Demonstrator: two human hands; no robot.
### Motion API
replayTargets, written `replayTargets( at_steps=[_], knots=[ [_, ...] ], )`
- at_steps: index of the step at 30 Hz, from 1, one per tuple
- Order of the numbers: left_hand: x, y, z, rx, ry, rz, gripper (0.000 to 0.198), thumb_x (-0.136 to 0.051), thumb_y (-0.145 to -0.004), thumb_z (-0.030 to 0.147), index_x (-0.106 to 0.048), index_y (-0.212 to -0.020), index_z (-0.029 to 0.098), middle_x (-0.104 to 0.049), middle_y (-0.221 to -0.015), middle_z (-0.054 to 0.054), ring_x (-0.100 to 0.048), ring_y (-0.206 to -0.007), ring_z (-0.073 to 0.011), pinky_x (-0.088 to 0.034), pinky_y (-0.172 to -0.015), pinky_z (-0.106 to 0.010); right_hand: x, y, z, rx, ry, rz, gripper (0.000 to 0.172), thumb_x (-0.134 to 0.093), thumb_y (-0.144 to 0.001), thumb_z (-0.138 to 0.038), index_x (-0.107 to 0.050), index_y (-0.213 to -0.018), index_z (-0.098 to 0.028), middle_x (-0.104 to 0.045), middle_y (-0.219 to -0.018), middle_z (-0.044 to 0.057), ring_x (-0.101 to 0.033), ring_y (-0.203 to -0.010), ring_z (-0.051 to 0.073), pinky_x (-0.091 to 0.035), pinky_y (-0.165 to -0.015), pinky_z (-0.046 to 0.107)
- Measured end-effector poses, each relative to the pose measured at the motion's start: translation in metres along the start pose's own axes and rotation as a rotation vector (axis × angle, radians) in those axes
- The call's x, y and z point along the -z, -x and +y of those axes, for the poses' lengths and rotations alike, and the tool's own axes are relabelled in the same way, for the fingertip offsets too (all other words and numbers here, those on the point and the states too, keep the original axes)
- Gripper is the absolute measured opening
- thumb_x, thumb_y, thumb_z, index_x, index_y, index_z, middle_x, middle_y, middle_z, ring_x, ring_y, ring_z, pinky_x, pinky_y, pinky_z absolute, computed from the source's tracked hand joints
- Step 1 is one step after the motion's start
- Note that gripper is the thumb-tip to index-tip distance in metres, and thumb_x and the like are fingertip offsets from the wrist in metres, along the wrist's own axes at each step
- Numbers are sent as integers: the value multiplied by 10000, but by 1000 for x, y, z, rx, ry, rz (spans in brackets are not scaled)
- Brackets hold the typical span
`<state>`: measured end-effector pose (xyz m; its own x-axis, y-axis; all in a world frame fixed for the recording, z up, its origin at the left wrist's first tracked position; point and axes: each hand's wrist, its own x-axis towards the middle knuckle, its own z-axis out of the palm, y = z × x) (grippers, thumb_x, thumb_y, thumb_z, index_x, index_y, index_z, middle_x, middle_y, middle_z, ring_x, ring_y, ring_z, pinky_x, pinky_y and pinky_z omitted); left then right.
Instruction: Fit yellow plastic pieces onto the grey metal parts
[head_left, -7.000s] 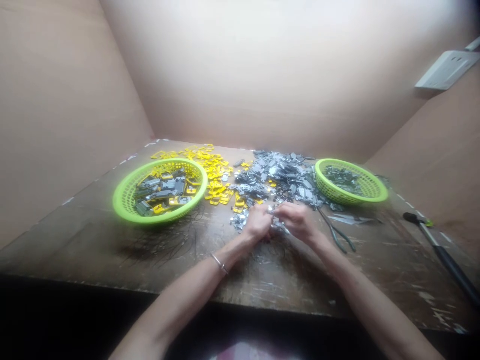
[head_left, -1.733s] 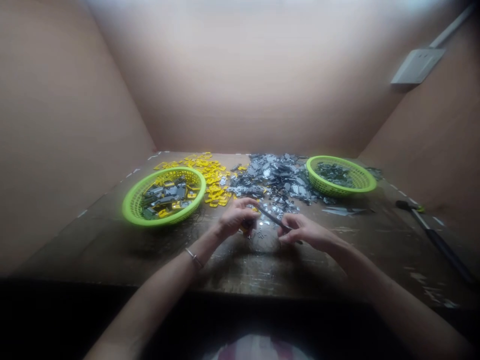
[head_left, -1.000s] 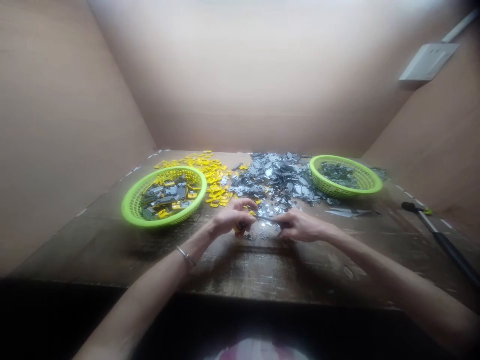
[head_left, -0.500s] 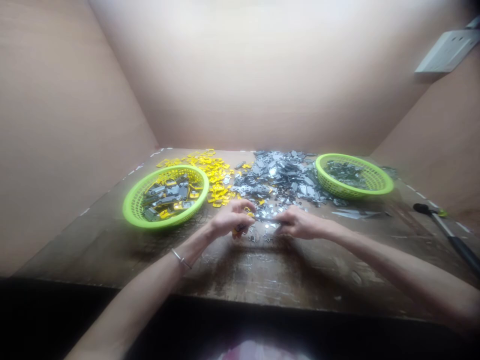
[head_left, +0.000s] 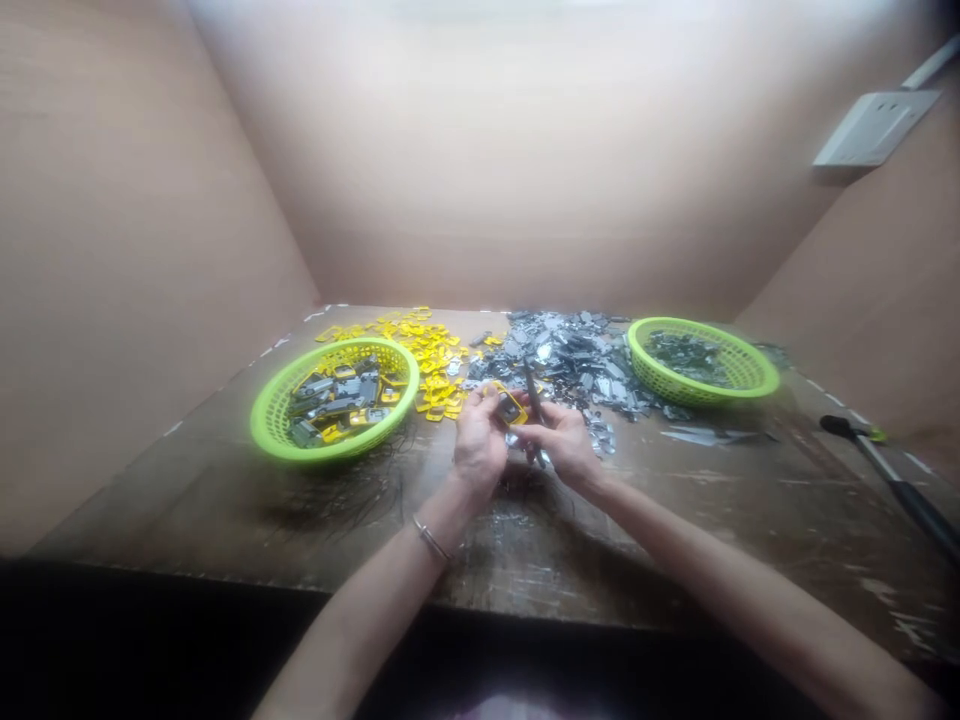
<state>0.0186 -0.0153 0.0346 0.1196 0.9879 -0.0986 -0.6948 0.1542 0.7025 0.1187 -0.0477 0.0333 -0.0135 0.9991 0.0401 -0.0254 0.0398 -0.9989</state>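
My left hand [head_left: 480, 437] is closed around a small yellow-framed part [head_left: 510, 408] with a dark middle, tilted up between thumb and fingers. Its shape resembles a toy car body, though blur hides the detail. Close by on the right, my right hand [head_left: 566, 445] grips a slim dark tool [head_left: 534, 395], which stands nearly upright; I cannot make out its exact kind. Beyond the hands lie a heap of yellow parts [head_left: 431, 365] and, farther right, a heap of grey and silvery parts [head_left: 577, 350].
A lime-green basket [head_left: 259, 425] holding grey and yellow pieces stands left; another green basket [head_left: 761, 390] with dark grey pieces stands right. A black-handled tool [head_left: 922, 510] lies at the table's right side. Cardboard-coloured walls [head_left: 480, 220] enclose the table, with a white socket [head_left: 870, 130] upper right.
My hands have drawn closer together. The dark tool has swung from lying level, pointing left, to nearly upright, and the yellow part now shows between my left fingers.
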Motion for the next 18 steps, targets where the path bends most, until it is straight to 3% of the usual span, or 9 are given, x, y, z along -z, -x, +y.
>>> replayTargets(
  at_steps=[10, 15, 18],
  knots=[
    [4, 10, 3, 72, -130, 24, 228, -508, -663, 331, -456, -766, 134, -568, -708, -37, -555, -592, -132, -455, -518, -278, 6, 4, -4, 47, 156, 131, 221, -571, -588, -344, -523, -678, -148, -526, -511, -5, -429, -389, 83, -345, -366, 213],
    [12, 8, 6, -175, -458, -24, 331, -620, -546, 310, -505, -801, 134, -542, -696, -5, -527, -517, -97, -407, -390, -189, 7, 5, -4, 23, 157, 98, 185, -572, -590, -313, -511, -656, -151, -514, -488, -16, -438, -389, 86, -352, -367, 211],
    [16, 4, 7, -187, -577, -25, 293, -614, -547, 301, -517, -763, 126, -529, -632, 10, -501, -441, -83, -397, -351, -191, 7, 7, -3, 30, 166, 84, 201, -571, -594, -329, -519, -667, -150, -521, -515, -8, -450, -402, 89, -369, -374, 216]
  ],
)
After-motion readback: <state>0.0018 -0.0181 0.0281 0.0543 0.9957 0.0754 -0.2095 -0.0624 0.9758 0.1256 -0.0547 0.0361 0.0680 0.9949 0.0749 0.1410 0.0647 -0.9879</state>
